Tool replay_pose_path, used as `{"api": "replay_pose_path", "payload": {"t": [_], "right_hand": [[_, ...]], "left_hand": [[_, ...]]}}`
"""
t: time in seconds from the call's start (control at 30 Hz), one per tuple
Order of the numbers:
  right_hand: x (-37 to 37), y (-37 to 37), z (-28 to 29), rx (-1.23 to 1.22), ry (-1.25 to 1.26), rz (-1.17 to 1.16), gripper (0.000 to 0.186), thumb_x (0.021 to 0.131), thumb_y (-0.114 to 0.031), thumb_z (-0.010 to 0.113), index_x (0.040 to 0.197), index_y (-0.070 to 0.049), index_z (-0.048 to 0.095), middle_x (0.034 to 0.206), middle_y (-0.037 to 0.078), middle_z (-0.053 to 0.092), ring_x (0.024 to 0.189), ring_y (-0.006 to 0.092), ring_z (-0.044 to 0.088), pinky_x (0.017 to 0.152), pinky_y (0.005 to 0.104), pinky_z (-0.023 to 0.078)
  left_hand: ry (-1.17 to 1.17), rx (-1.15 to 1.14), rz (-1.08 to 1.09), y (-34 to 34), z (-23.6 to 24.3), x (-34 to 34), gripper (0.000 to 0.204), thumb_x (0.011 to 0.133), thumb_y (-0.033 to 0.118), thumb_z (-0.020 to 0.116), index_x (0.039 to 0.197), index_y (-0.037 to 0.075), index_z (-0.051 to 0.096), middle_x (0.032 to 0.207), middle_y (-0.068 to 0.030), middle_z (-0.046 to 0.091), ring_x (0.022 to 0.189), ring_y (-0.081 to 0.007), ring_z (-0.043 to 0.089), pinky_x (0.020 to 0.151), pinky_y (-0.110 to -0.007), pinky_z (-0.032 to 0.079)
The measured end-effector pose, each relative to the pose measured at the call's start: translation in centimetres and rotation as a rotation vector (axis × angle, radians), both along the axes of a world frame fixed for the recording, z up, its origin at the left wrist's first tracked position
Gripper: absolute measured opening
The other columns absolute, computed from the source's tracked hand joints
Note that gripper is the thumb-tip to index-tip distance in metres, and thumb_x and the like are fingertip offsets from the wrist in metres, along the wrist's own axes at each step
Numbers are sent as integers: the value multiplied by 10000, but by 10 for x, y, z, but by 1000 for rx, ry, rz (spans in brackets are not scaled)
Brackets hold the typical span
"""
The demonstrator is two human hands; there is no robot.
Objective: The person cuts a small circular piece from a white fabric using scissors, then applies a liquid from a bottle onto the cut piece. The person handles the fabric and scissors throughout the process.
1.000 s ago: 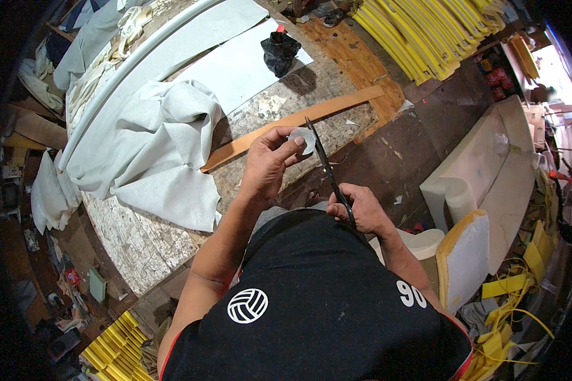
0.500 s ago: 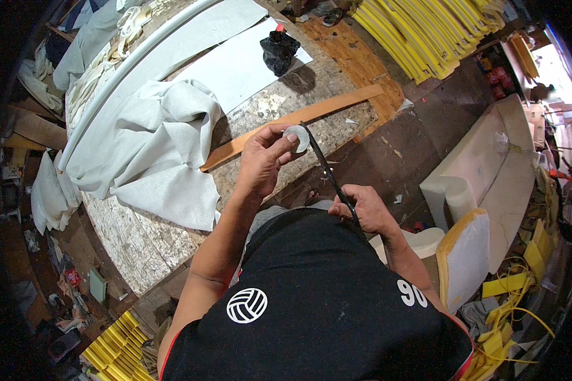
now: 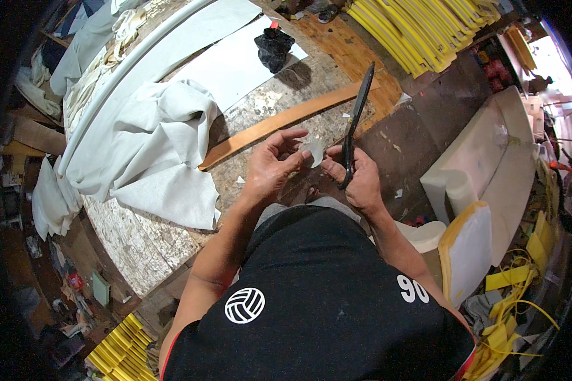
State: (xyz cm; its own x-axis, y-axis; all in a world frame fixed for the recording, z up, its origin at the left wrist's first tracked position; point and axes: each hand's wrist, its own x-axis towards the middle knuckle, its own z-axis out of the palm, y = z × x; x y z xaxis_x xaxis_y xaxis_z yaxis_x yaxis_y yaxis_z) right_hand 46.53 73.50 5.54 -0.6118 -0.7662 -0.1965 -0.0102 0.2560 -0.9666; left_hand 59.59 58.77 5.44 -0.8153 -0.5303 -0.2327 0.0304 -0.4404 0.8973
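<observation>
Between the thumb and fingers of my left hand [image 3: 270,168] is a small, round, pale piece of material [image 3: 313,154], held over the near edge of the worktable. My right hand [image 3: 362,183] is closed around the handles of long black scissors [image 3: 360,105]. The blades point away from me and slightly right, apart from the round piece. My right fingertips are close to the right side of that piece; whether they touch it I cannot tell. Beyond my left hand, a curved wooden strip [image 3: 260,134] lies across the table.
The worn worktable [image 3: 133,254] bears crumpled light-grey fabric [image 3: 156,143], a white sheet [image 3: 225,60] and a black plastic bundle [image 3: 273,52]. Yellow-edged foam pieces [image 3: 419,32] are stacked at the far right. Large cream foam parts [image 3: 483,165] and yellow scraps [image 3: 508,279] lie to my right.
The scissors have swung from beside the round piece to point away from me, their tips now farther off. My right hand has risen toward the left hand, which has moved slightly nearer me and right.
</observation>
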Motion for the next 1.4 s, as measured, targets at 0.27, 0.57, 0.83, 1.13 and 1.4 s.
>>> {"api": "replay_pose_path", "payload": {"t": [0.27, 0.57, 0.83, 1.13, 1.4], "right_hand": [[8, -2, -7, -71, -138, -84, 264, 863, -136, 716, 1057, 6, 608, 892, 57, 665, 784, 104, 620, 701, 248, 500], [10, -4, -8, -63, -67, -119, 261, 871, -139, 708, 1056, 9, 599, 875, 67, 665, 769, 118, 631, 680, 259, 512], [7, 7, -14, 74, -48, -8, 248, 834, -183, 755, 974, -16, 637, 795, 51, 663, 702, 105, 605, 646, 274, 490], [2, 23, -19, 173, 56, 107, 316, 845, -273, 758, 980, -17, 630, 738, -3, 613, 689, 61, 568, 602, 230, 455], [-13, 37, -1, 163, -12, 361, 384, 809, -366, 775, 923, -28, 634, 739, 36, 649, 698, 102, 595, 657, 282, 488]], "left_hand": [[4, 374, 0, 4, -13, 7, 315, 952, 174, 598, 1205, -12, 573, 886, -46, 628, 852, -112, 621, 695, -239, 540], [-24, 270, -6, 17, -11, 8, 282, 873, 106, 702, 1116, -5, 613, 925, -43, 665, 749, -94, 622, 694, -224, 531], [2, 383, 119, 15, -15, 2, 225, 869, 93, 697, 1057, 7, 608, 968, -69, 653, 790, -119, 624, 694, -237, 539], [32, 306, 63, 5, -25, 2, 186, 880, 71, 674, 1022, 35, 558, 909, -54, 608, 756, -121, 597, 708, -286, 563], [62, 290, 141, -4, -21, 1, 213, 855, 73, 700, 1032, 59, 582, 913, -34, 628, 774, -123, 607, 696, -273, 516]]}}
